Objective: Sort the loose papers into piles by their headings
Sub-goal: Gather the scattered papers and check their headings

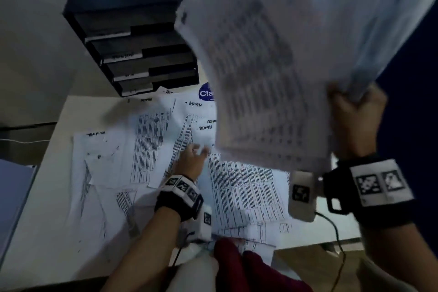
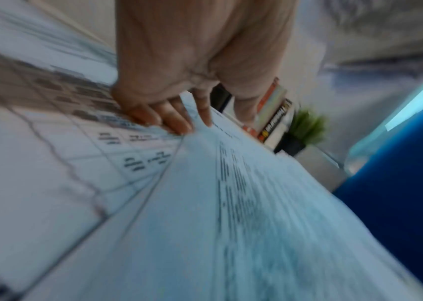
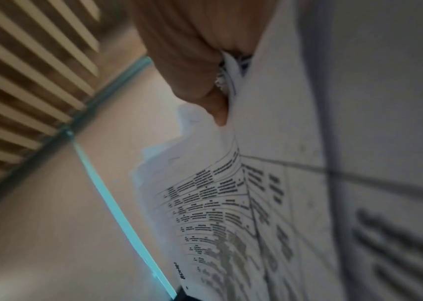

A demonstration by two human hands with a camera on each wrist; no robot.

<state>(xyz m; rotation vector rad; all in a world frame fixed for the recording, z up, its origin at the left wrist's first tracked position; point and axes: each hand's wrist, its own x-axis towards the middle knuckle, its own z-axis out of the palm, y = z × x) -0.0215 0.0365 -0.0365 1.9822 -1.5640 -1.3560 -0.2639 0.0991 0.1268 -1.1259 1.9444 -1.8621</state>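
Papers (image 1: pixel 151 149) spread on desk (image 1: pixel 47 232); L hand (image 1: pixel 190 161) flat, fingers straight on them; R hand (image 1: pixel 355 116) grips raised sheaf (image 1: pixel 272 66).

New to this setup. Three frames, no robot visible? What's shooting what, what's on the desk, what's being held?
There is no robot: a person works with bare hands and wears three cameras. The big overview comes from a head camera looking down. The other two pictures come from cameras strapped to each wrist, looking along the hand; the black bands with square markers are those units.

On the white desk lie loose papers, printed tables with handwritten headings such as "ADMIN". At the back stands a black drawer unit with labelled trays.

The right hand grips a raised sheaf of papers by its lower edge; the right wrist view shows the thumb pinching those sheets. The left hand reaches onto the desk papers, its fingers resting on a sheet. Both wrist views are blurred.
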